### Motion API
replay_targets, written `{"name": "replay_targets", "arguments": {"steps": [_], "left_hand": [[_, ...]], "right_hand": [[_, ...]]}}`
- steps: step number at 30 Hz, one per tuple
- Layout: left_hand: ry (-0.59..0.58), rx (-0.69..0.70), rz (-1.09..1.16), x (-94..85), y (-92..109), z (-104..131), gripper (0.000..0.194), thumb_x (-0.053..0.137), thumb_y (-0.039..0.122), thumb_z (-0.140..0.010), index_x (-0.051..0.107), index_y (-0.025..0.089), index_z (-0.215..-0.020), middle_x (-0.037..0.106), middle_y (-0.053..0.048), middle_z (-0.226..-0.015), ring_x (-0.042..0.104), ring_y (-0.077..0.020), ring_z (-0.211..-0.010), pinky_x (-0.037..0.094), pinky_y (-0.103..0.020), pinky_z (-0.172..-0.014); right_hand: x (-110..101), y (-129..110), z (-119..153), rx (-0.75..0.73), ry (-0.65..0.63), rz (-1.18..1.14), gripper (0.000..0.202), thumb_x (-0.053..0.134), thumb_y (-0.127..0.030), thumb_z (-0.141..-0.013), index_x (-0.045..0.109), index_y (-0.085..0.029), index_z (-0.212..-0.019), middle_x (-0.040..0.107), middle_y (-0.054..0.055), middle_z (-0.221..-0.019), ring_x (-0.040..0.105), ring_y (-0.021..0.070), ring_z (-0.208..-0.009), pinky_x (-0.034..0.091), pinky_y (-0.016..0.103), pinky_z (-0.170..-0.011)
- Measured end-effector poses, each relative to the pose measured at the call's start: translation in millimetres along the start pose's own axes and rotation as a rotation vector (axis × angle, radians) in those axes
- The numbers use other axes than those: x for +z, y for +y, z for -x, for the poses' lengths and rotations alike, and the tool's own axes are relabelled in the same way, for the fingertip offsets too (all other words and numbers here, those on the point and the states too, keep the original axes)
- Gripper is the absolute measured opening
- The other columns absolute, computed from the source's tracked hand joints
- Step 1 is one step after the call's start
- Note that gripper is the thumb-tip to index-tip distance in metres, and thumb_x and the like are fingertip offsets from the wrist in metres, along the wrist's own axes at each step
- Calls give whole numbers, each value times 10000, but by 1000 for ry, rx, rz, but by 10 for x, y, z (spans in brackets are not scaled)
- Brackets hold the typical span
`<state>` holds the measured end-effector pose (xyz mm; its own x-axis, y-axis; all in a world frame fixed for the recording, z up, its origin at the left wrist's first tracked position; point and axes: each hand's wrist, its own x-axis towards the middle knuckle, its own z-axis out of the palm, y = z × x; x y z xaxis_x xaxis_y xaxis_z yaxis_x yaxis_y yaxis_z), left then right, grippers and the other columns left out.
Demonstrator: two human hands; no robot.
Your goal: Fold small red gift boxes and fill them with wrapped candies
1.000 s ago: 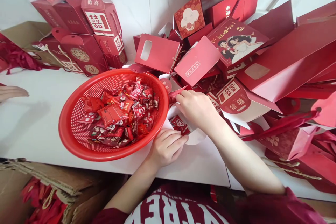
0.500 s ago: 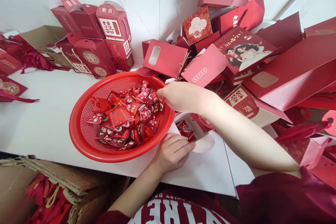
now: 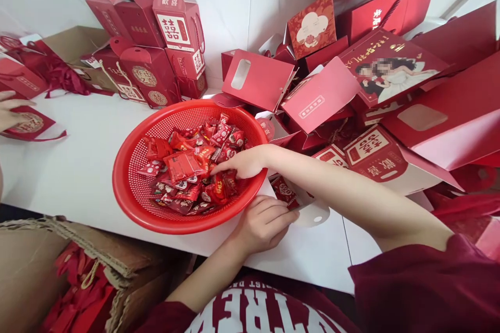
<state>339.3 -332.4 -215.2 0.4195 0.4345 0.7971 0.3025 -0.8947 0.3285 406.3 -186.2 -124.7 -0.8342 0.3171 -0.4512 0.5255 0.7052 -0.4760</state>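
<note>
A round red plastic basket (image 3: pixel 130 203) stands on the white table, with wrapped red candies (image 3: pixel 183 166) heaped in it. My right hand (image 3: pixel 244 163) reaches over its right rim, fingertips among the candies; what they pinch, if anything, is hidden. Just below the rim, my left hand (image 3: pixel 267 221) has its fingers closed on the edge of an open gift box (image 3: pixel 312 214). A red packet (image 3: pixel 284 190) lies inside that box, which my right forearm partly covers.
Folded red boxes (image 3: pixel 148 75) are stacked at the back left. Many loose boxes (image 3: pixel 258 79) crowd the right. Another person's hand (image 3: pixel 8 112) is at the far left. A cardboard carton (image 3: pixel 88 239) stands at the lower left.
My right hand has moved from the basket's right rim down and inward onto the candies. Another person's hand has appeared at the far left. The view has shifted slightly.
</note>
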Motion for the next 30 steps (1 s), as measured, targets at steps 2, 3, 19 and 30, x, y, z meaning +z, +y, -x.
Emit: {"name": "replay_targets", "arguments": {"steps": [2, 3, 19, 30], "left_hand": [[-8, -8, 4, -3, -1, -8, 221, 613, 93, -870, 685, 172, -1064, 746, -21, -884, 697, -154, -895, 519, -307, -798], [-12, -12, 6, -5, -2, -13, 221, 615, 92, -869, 686, 172, -1063, 745, -22, -882, 697, -156, -894, 518, -308, -797], [-32, -12, 14, 7, -20, 30, 235, 602, 100, -890, 684, 180, -1095, 762, -20, -912, 704, -172, -930, 534, -332, -859], [-20, -9, 35, -11, -36, 3, 244, 606, 87, -875, 700, 175, -1082, 757, -35, -941, 687, -176, -938, 541, -332, -876]], "right_hand": [[10, 47, 22, 32, 171, -12, 878, 460, 31, -792, 248, -257, -1594, 300, 69, -1638, 509, 208, -1369, 441, 285, -1059], [2, 59, 20, 46, 249, 2, 864, 454, 36, -800, 239, -223, -1596, 262, 84, -1649, 477, 214, -1399, 416, 297, -1093], [97, -208, -221, -88, 227, 275, 321, 544, -88, -879, 689, -163, -1155, 682, 110, -1158, 669, 212, -955, 502, 287, -731], [139, -184, -218, 22, 263, 311, 256, 495, -72, -937, 687, -166, -1077, 729, 108, -1046, 692, 234, -954, 474, 302, -755]]}}
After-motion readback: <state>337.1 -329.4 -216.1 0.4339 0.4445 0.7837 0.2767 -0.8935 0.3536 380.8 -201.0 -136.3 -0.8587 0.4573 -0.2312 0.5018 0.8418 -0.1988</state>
